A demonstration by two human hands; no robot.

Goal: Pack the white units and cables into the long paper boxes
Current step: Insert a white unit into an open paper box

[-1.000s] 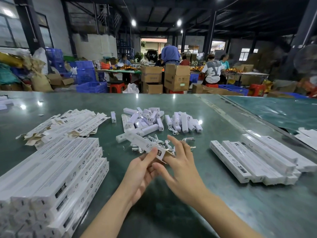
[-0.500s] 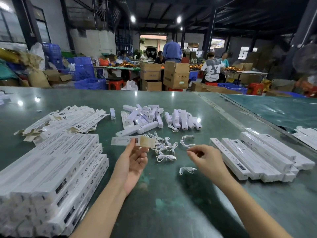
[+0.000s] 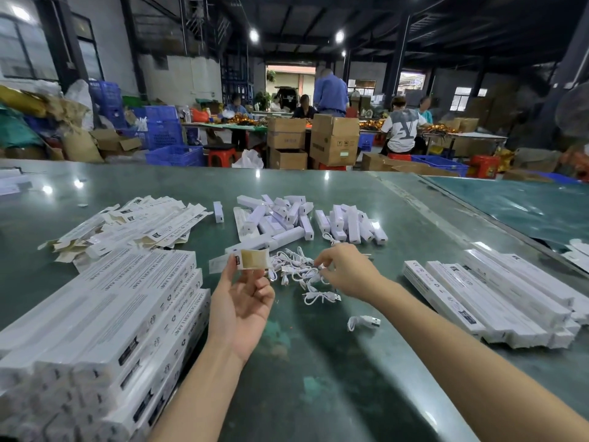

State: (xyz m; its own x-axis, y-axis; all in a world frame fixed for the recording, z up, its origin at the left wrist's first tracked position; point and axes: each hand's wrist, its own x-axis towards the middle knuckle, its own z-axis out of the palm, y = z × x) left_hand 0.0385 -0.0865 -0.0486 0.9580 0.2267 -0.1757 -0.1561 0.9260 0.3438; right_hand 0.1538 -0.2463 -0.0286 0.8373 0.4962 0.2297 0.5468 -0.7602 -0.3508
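- At lower left we see stacked long paper boxes (image 3: 105, 317) on the green table (image 3: 318, 393).
- Centre frame, our left hand (image 3: 242, 301) pinches one box (image 3: 245, 260) by its open end.
- Just right of it, our right hand (image 3: 347, 271) pinches a cable in the white cable pile (image 3: 299, 269).
- Beyond lie white units (image 3: 287, 218); flat boxes (image 3: 134, 221) sit at upper left of the table.

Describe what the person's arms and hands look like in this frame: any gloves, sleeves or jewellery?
Both forearms are bare up to the bottom edge of the frame, with no sleeve in view. The left hand and the right hand wear no gloves. No watch, wristband, ring or marking shows on the visible sides. The fingers are bare, with no tape or finger cots.
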